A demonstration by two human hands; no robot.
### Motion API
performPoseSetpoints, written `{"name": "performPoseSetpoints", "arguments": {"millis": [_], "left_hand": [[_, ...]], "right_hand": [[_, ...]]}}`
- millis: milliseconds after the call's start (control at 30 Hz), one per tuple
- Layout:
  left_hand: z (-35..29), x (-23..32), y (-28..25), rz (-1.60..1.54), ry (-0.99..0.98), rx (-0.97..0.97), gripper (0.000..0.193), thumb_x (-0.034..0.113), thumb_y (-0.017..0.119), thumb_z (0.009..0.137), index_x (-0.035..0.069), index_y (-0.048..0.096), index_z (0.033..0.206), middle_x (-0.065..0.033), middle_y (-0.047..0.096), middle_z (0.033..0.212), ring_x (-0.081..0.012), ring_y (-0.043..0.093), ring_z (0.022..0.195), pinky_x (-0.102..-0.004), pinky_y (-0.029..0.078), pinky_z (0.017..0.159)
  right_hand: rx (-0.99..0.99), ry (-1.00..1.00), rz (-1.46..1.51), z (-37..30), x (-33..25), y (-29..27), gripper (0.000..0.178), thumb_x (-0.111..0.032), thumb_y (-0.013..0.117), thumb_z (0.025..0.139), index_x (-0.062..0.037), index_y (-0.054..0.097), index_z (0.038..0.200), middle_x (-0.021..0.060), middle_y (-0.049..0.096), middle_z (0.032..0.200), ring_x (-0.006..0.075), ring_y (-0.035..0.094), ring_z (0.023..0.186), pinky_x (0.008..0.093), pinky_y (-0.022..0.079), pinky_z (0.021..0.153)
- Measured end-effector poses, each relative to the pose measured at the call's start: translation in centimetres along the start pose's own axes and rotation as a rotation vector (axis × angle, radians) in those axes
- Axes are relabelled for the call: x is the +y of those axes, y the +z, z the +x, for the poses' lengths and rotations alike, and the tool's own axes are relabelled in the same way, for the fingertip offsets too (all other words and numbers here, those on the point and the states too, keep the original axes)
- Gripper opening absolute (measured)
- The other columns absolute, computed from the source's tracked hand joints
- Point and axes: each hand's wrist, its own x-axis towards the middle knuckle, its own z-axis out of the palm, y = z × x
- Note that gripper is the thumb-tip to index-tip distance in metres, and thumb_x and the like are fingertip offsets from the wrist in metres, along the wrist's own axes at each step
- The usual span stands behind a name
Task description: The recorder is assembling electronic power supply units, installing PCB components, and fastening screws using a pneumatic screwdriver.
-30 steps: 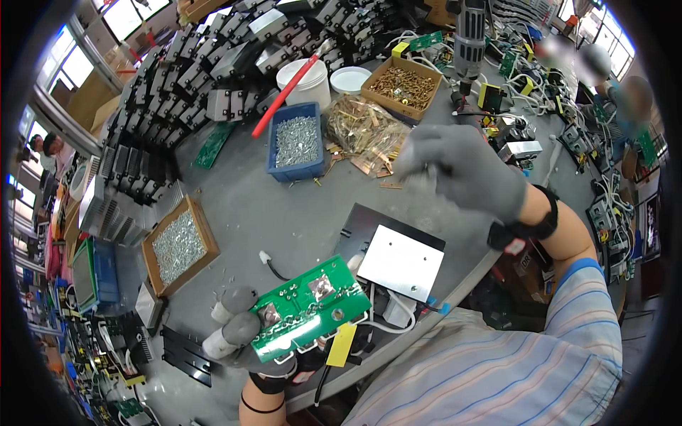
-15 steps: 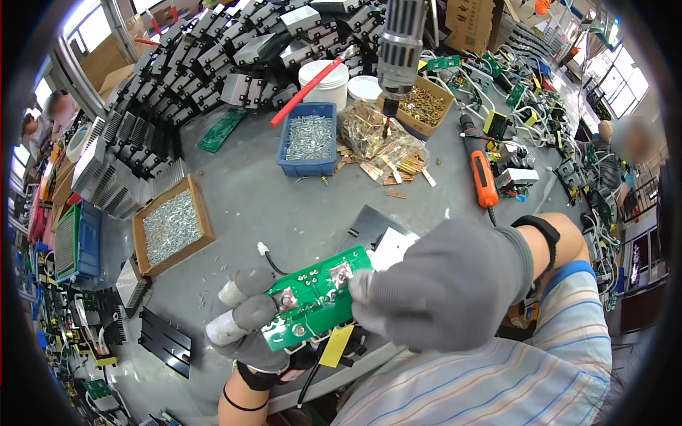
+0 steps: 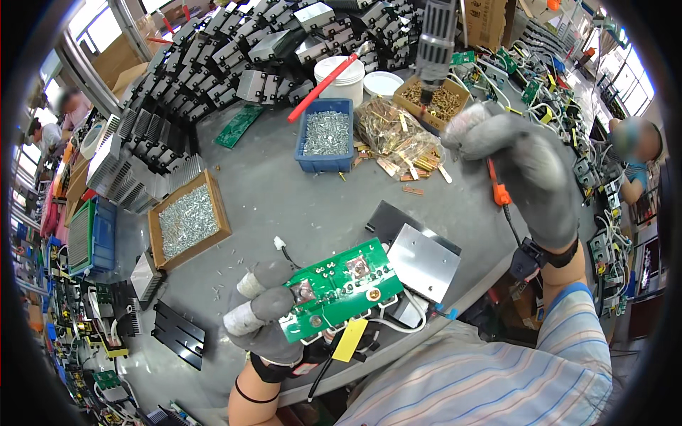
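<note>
My left hand (image 3: 266,312), in a grey glove with pale wrapped fingertips, is closed on the left end of a green circuit board (image 3: 334,295). A brass-coloured screw (image 3: 373,293) sits in the board's right part, and a yellow tag (image 3: 349,341) hangs below it. Up at the right, my gloved right hand (image 3: 511,153) is raised, smeared by motion, and whether its fingers grip anything cannot be told. Near its fingertips are a cardboard box of brass screws (image 3: 444,103) and a hanging power screwdriver (image 3: 435,50). It partly hides an orange-handled tool (image 3: 501,193).
A silver metal plate (image 3: 425,263) lies right of the board. Beyond are a blue bin of screws (image 3: 325,135), a bag of brass-coloured strips (image 3: 391,131) and a white tub (image 3: 344,82). Stacked heat sinks (image 3: 234,57) fill the back; a carton of screws (image 3: 188,220) stands left.
My right hand has left the circuit board and moved up and right to the brass screw box. The screw in the board and the silver plate are now uncovered. The view has shifted slightly.
</note>
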Motion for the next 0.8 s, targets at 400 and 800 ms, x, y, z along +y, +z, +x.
{"name": "performPoseSetpoints", "arguments": {"millis": [400,800], "left_hand": [[0.2,-1.8,-0.3,0.050,-0.112,0.226,0.037,0.001,0.068,0.073,-0.002,0.050,0.105,-0.0227,0.058,0.112,-0.0264,0.058,0.104,-0.0374,0.048,0.090],[0.4,-2.1,-0.5,-0.026,-0.046,0.162,0.026,-0.004,0.056,0.082,0.001,0.049,0.106,-0.0237,0.055,0.116,-0.0274,0.058,0.104,-0.0364,0.052,0.085]], "right_hand": [[-0.139,-0.608,-0.418,-3.4,-2.6,7.9,0.026,-0.019,0.074,0.066,-0.0102,0.060,0.086,0.0032,0.058,0.073,0.0197,0.054,0.055,0.0291,0.041,0.049],[-0.013,-0.658,-0.709,-4.4,-2.3,10.9,0.025,-0.014,0.065,0.058,-0.0072,0.056,0.081,0.0018,0.053,0.069,0.0159,0.052,0.058,0.0282,0.038,0.046]]}}
